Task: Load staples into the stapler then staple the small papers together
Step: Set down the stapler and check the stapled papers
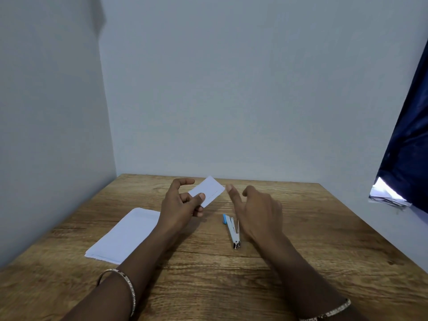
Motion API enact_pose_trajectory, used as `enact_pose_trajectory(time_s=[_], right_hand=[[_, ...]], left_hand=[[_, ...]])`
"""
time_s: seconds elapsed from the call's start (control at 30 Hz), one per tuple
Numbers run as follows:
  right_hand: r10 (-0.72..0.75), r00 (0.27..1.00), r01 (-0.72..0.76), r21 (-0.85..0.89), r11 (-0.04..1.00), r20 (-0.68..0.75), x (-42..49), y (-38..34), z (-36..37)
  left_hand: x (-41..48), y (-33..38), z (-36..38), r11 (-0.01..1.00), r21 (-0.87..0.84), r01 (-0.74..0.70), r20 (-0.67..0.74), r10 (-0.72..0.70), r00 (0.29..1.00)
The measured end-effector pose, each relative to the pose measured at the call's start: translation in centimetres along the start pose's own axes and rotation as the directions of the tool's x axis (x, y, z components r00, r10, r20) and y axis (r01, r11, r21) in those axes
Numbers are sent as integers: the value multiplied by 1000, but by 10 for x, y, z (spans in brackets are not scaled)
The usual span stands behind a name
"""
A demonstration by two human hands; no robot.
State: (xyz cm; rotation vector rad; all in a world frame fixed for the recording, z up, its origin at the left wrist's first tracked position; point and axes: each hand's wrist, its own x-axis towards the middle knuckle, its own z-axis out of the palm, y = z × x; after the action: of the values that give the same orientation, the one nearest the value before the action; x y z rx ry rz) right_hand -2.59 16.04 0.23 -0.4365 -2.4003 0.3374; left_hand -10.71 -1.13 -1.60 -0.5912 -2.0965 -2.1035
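Past bangle [129,288], stapler [232,230] points blue end away; left hand [179,206] pinches papers [209,188].

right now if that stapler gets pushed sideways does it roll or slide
Probably slides, not rolls: the stapler looks long and flat-sided, lying low on the table. It likely pivots if pushed near one end. Its slim metal body should feel stiff and fairly light.

Wood, paper, metal
The bench [324,228] was matt grained wood; the stapler [233,230] shiny metal, blue plastic tip; the small papers [209,190] matt.
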Motion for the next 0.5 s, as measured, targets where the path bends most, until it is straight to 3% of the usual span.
enact_pose_trajectory(time_s=[0.1, 0.2, 0.33, 0.43, 0.5], right_hand=[[-190, 973, 216, 217, 952, -135, 8, 9, -11], [-392, 918, 391, 278, 877, -56, 8, 8, -13], [-408, 910, 406, 382, 830, -81, 6, 5, -6], [-355, 932, 348, 451, 822, -71, 7, 6, -6], [-336, 941, 320, 451, 833, -48, 8, 6, -6]], left_hand=[[0, 1, 2, 994, -101, 40, 49, -35, 998], [-3, 5, 5, 964, -237, 120, 102, -98, 990], [-7, 13, 8, 866, -425, 265, 222, -184, 957], [-11, 16, 11, 888, -378, 262, 245, -177, 953], [-13, 17, 14, 953, -251, 171, 168, -131, 977]])
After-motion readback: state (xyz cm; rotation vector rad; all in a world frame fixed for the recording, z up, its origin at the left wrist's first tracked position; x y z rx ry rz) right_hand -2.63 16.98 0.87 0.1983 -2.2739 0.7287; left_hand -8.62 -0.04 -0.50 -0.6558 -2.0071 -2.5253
